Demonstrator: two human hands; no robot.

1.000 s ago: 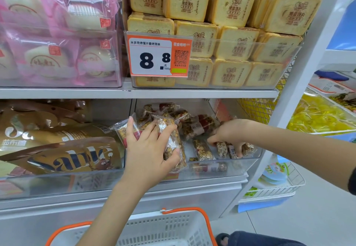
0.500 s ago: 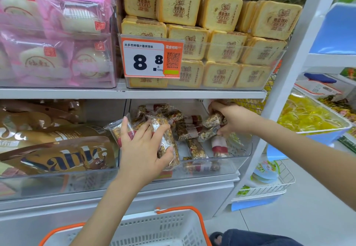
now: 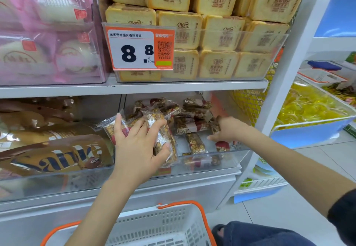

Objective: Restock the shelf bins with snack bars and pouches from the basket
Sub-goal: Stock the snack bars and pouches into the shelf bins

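Nut-and-grain snack bars [image 3: 192,124] in clear wrappers with red labels lie heaped in a clear shelf bin [image 3: 210,164] on the lower shelf. My left hand [image 3: 137,145] grips a bundle of these bars [image 3: 163,141] at the bin's left front, thumb curled round one. My right hand [image 3: 228,130] reaches into the bin's right side and pinches a snack bar [image 3: 215,127] between thumb and fingers, low over the bin floor. The white basket [image 3: 163,224] with an orange handle sits below my arms; its contents are out of view.
Left of the bar bin, a clear bin holds brown pouches [image 3: 55,155]. Above are toast-slice packs [image 3: 217,33] behind an 8.8 price tag [image 3: 138,48] and pink packs [image 3: 48,33]. A white shelf post [image 3: 279,91] stands right, with a blue bin of yellow packs [image 3: 312,111] beyond.
My right hand has come down from the back top of the bin to its right front. My left hand still holds its bundle in about the same place.
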